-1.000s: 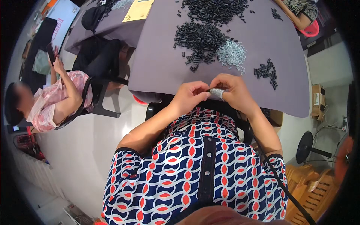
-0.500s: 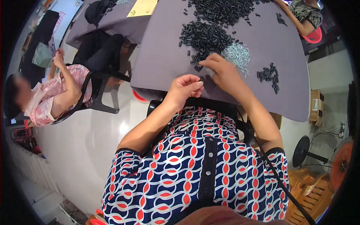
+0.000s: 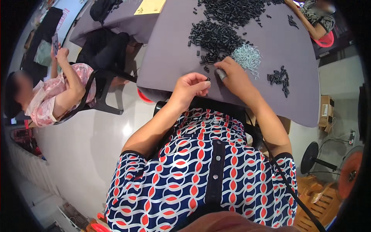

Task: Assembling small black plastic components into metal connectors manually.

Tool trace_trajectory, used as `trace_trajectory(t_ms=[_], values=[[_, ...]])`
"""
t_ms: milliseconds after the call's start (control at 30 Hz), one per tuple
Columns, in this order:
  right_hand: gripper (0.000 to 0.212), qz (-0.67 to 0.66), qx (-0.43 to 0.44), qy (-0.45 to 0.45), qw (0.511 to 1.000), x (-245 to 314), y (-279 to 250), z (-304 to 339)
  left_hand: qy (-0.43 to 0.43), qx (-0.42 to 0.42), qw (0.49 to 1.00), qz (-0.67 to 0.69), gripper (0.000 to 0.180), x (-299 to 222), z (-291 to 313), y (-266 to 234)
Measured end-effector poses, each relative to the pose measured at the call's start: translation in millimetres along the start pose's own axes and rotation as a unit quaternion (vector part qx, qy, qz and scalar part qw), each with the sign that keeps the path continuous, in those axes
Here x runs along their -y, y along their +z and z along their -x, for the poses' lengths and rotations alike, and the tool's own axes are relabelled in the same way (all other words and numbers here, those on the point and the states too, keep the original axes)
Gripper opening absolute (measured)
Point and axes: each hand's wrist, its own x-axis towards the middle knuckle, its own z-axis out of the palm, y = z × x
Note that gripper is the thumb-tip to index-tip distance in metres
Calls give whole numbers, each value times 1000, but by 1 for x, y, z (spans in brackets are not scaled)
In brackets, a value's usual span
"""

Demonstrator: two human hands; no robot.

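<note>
My left hand (image 3: 191, 89) is above the near edge of the table, its thumb and fingers pinching a small black cylindrical piece (image 3: 208, 79). To its right, my right hand (image 3: 236, 79) is closed, palm down, beside the near end of a heap of black cylindrical pieces (image 3: 214, 36). A short grey rounded thing (image 3: 221, 74) shows at its thumb side; whether it is a tool or a finger cover I cannot make out. Just beyond this hand lies a pile of small silvery screw-like parts (image 3: 247, 58). One loose black piece (image 3: 206, 70) sits between the hands and the heap.
A smaller group of black pieces (image 3: 280, 79) lies to the right on the grey tablecloth (image 3: 166, 58). A larger black heap (image 3: 232, 11) is farther back. One person sits at left holding a phone-like object (image 3: 55, 44); another is at far right. A fan (image 3: 349, 174) stands lower right.
My right hand has drawn a little to the right, away from the near edge of the black heap. My left hand keeps its pinch, nearly in place. The whole view has shifted slightly.
</note>
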Motion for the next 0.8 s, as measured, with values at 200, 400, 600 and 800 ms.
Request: trace_trajectory(t_ms=[200, 400, 600, 800], values=[[12, -473, 54, 192, 858, 19, -32, 18, -4, 43, 999, -16, 10, 1, 2, 12], [11, -515, 38, 229, 825, 16, -45, 34, -12, 62, 997, -33, 11, -1, 0, 27], [11, -569, 42, 162, 805, 15, -37, 35, 0, 69, 997, -31, 11, -6, 4, 33], [14, -542, 66, 136, 827, 17, -46, 27, -29, 77, 997, -7, 12, -16, 9, 31]])
